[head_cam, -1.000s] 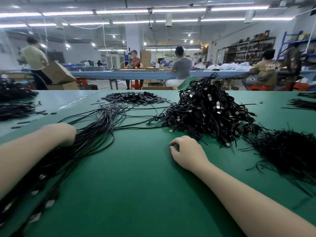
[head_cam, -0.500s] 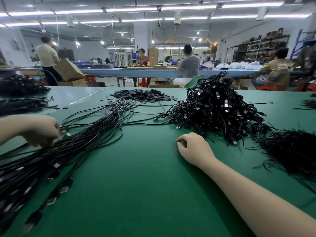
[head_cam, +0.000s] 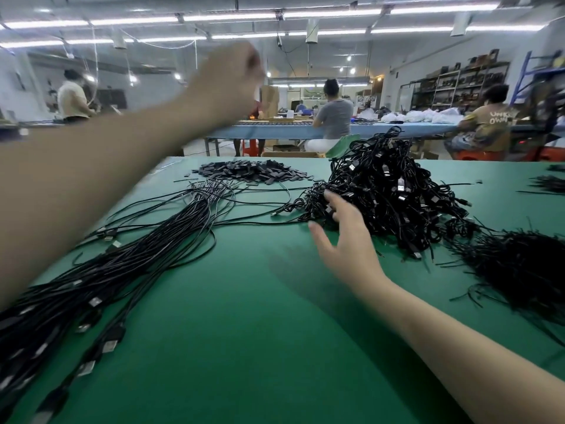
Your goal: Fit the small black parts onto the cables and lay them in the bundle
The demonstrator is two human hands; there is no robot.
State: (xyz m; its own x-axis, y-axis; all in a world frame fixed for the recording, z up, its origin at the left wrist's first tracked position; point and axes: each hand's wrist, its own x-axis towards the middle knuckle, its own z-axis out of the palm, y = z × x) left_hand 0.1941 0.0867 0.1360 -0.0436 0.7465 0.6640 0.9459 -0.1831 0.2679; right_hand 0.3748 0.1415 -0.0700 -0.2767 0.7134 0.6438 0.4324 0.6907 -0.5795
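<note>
A flat pile of small black parts lies at the far middle of the green table. The laid-out bundle of black cables runs from there toward the near left, plug ends nearest me. A tangled heap of cables rises at the right. My right hand has its fingers spread, and the fingertips touch the heap's left edge. My left hand is raised high above the table, blurred, with nothing visible in it.
A dark mound of thin black strands sits at the right edge. More cables lie at the far right. Several people work at a long blue table beyond. Shelves line the back wall.
My left hand has risen from the bundle high into the air. My right hand has uncurled and moved forward onto the tangled heap.
</note>
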